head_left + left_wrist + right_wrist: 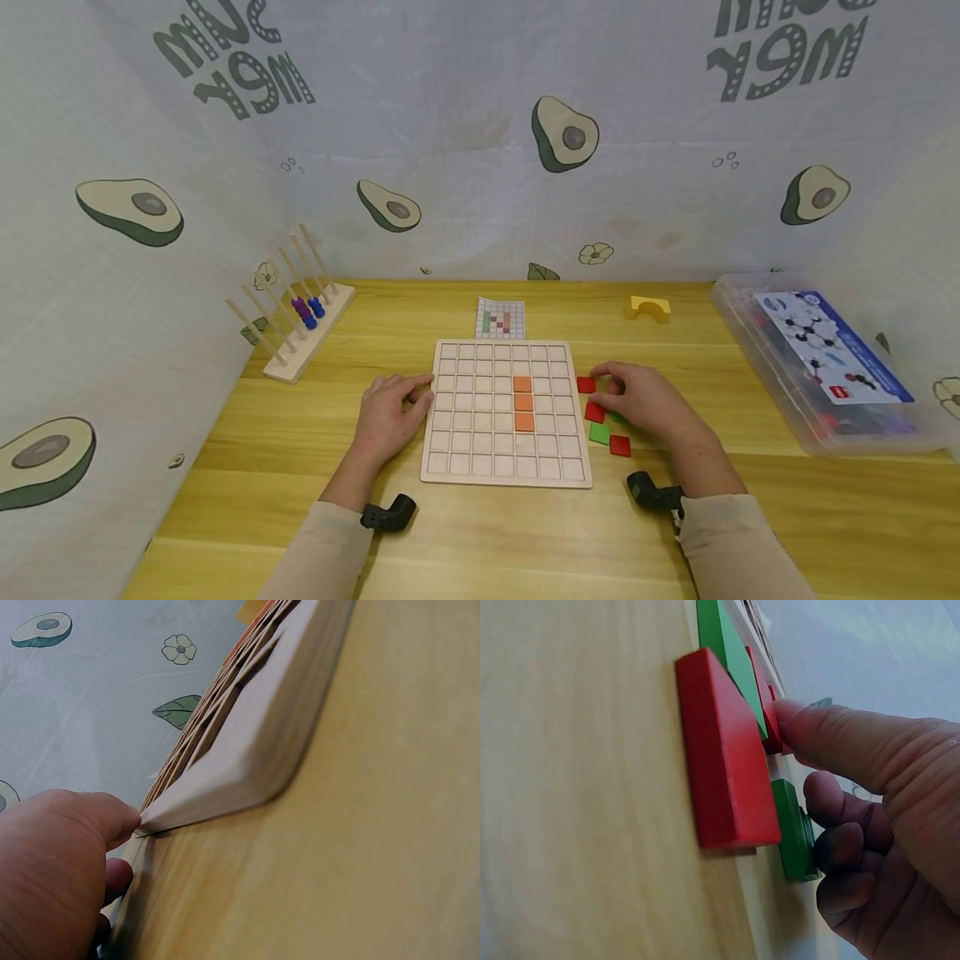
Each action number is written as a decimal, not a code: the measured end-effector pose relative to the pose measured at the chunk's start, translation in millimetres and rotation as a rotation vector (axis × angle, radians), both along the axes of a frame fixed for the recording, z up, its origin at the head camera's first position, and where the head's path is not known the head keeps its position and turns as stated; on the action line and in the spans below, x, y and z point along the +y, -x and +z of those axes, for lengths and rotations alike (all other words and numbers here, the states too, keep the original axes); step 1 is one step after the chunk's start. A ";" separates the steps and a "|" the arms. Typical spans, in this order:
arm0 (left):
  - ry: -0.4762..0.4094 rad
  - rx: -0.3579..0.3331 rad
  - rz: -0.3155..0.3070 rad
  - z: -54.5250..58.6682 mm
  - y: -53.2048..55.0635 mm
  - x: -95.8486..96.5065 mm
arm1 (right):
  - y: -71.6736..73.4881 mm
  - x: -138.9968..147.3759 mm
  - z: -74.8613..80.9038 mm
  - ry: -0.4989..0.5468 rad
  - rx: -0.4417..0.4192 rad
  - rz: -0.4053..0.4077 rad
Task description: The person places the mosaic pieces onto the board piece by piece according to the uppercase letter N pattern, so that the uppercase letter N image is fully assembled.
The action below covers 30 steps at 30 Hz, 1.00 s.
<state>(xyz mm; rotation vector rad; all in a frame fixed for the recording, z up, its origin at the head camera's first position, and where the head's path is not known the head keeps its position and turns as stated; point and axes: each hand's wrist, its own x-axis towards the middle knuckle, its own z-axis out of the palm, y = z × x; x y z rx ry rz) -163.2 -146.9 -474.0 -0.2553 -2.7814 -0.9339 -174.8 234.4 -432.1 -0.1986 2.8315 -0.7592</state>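
A pale wooden grid board (457, 475) lies on the table, with three orange tiles (522, 402) stacked in one column of its squares. My left hand (390, 417) touches the board's left edge with extended fingers; in the left wrist view, the thumb (112, 817) meets its side. My right hand (645, 400) is over loose tiles right of the board. Its thumb and forefinger lie around a red tile (586, 384); whether they grip it is hidden. Nearby are another red tile (595, 412), a green tile (599, 432) and a nearer red tile (727, 765). Another green tile (793, 832) is beneath the curled fingers.
A printed pattern card (500, 319) lies behind the board. At the left stands a wooden peg rack (311, 333) with purple and blue beads. A yellow arch block (648, 309) is at the back right, and a clear plastic case (810, 417) with a printed sheet lies far right.
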 end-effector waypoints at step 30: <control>-0.011 -0.009 -0.003 0.6 0.4 0.6 | -2.8 -3.2 2.6 -0.027 0.006 -0.005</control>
